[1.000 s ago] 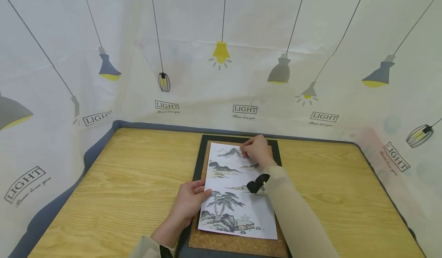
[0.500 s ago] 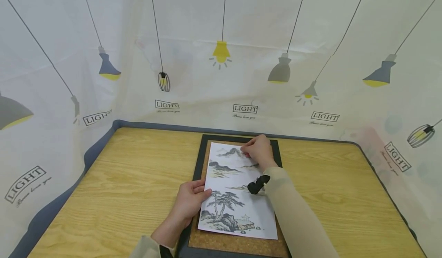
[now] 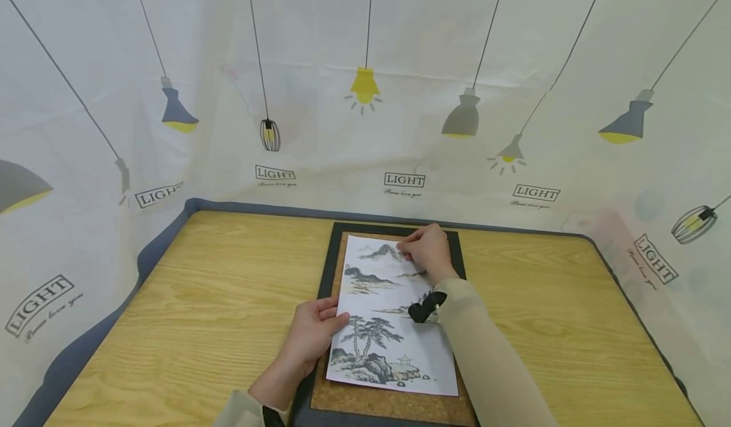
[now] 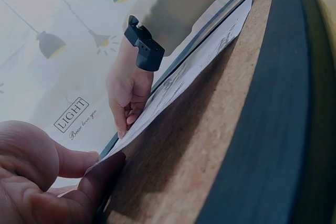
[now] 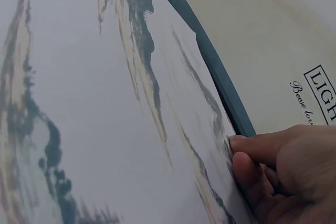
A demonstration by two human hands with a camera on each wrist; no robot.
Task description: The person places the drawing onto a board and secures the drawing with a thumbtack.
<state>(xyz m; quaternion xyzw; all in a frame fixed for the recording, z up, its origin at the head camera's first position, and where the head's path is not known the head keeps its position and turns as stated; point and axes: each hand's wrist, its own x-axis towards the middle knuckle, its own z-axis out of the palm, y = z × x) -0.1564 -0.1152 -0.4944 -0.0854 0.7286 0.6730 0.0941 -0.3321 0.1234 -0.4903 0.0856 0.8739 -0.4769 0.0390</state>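
A white paper sheet with a printed ink landscape [image 3: 377, 303] lies over a dark-framed cork board [image 3: 394, 407]. My left hand [image 3: 311, 330] holds the sheet's left edge between thumb and fingers; the left wrist view shows that edge lifted off the cork [image 4: 210, 124], with a shadow beneath. At the top of the sheet my right hand [image 3: 428, 249] has its fingertips pinched together, touching the paper near the printed mountain peak. The small red thing in this grip is almost wholly covered by the fingers, and its kind cannot be told. In the right wrist view the thumb and fingers [image 5: 252, 156] meet at the paper's edge.
The board rests on a wood-grain table [image 3: 228, 275] near its back edge. A pale cloth [image 3: 320, 97] printed with lamps and the word LIGHT hangs behind and on both sides. Dark devices are strapped to both wrists, such as the right wrist camera [image 3: 425, 306].
The red thing at my right fingertips showed clearly one second ago and is now mostly covered. Both hands and the sheet stay nearly in place.
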